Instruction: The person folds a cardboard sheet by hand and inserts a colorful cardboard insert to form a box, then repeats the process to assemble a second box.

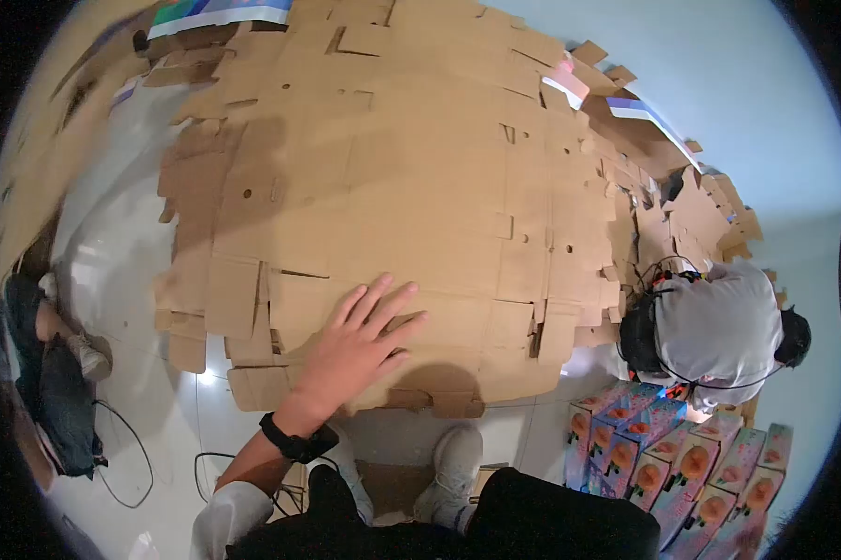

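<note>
My left hand (369,336) lies with its fingers spread on the near part of a large, flattened sheet of brown cardboard (420,187). Nothing is held in it. A black watch (297,439) is strapped on that wrist. The cardboard has slots, small holes and ragged flaps along its edges. My right hand does not show.
At the right a person in a grey shirt (719,322) bends over beside more cardboard (696,210). Colourful printed boxes (677,467) stand at the lower right. Another person's legs (61,364) and a black cable (150,467) are at the left, on the tiled floor.
</note>
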The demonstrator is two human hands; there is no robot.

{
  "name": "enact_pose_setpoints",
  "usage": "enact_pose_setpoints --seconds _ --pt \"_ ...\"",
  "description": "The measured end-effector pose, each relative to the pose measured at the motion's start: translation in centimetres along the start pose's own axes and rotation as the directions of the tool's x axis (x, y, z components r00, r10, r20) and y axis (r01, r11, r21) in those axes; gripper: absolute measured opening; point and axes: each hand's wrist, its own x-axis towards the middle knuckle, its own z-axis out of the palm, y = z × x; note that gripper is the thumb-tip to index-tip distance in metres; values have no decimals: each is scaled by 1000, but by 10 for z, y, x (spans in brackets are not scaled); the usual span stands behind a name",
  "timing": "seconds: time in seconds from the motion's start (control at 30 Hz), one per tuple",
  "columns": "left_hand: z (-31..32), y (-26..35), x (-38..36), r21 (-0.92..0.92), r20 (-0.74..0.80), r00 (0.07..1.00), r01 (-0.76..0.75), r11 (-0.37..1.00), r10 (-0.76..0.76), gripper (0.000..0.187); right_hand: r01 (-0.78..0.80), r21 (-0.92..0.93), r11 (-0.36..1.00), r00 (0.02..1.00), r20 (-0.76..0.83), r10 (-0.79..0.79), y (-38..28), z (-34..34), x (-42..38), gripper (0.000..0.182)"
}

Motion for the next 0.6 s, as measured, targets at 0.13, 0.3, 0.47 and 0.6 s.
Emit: enact_pose_setpoints --seconds 0.13,0.3,0.47,0.6 --pt "-3 -9 -4 -36 -5 1000 18 999 -19 62 0 9 1000 996 94 -1 5 42 -5 47" --pt "-3 -9 -11 17 -16 998 65 998 -65 61 85 73 994 963 250 -101 -15 102 -2 37" --pt "-4 -2 -13 -17 -18 995 99 995 -99 56 216 266 939 710 618 -339 -64 245 12 32" --pt "3 -9 -14 -56 -29 994 101 993 -103 55 527 37 849 213 961 -174 -104 409 5 39"
